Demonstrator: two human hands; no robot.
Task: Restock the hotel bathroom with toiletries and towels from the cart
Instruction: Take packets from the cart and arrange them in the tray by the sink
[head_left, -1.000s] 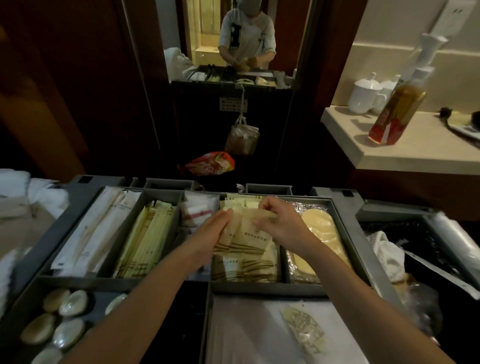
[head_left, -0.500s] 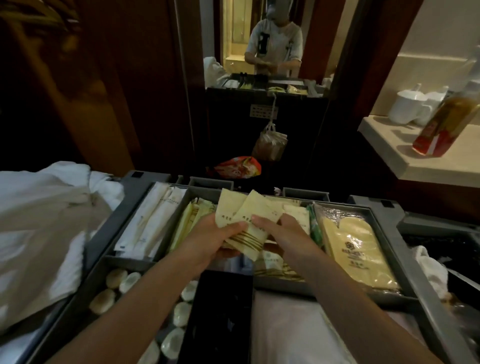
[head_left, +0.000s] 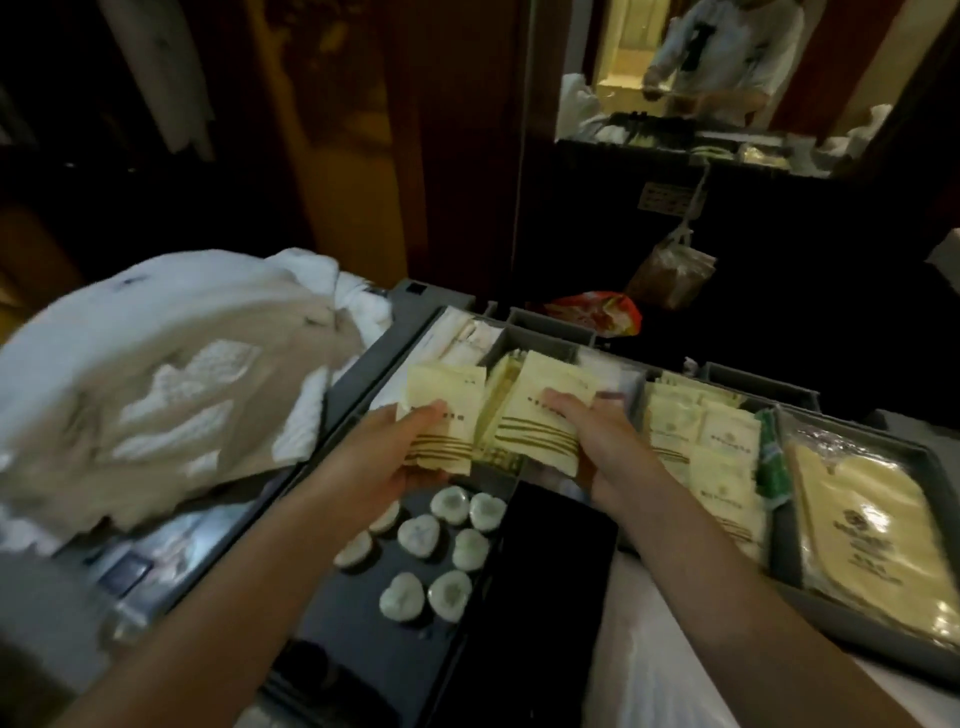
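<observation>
My left hand (head_left: 400, 449) grips a cream toiletry packet (head_left: 447, 395) with olive stripes, held above the grey cart tray (head_left: 363, 384). Right beside it, my right hand (head_left: 605, 447) pinches a second cream packet (head_left: 540, 415) of the same kind. Both packets are lifted clear of the tray's compartments. More cream packets (head_left: 711, 452) lie stacked in the compartment to the right of my right hand. A heap of white towels (head_left: 156, 374) lies on the cart's left side.
Several small wrapped soaps (head_left: 452, 545) lie in the near compartment under my hands. A large bagged yellow pack (head_left: 872, 525) fills the right compartment. A black flat object (head_left: 550, 582) sits between my forearms. A mirror (head_left: 701, 73) behind the cart reflects a person.
Both hands lifted packets out of the middle compartment and drew them apart, one in each hand. The view swung left, bringing the towel heap and soaps into sight.
</observation>
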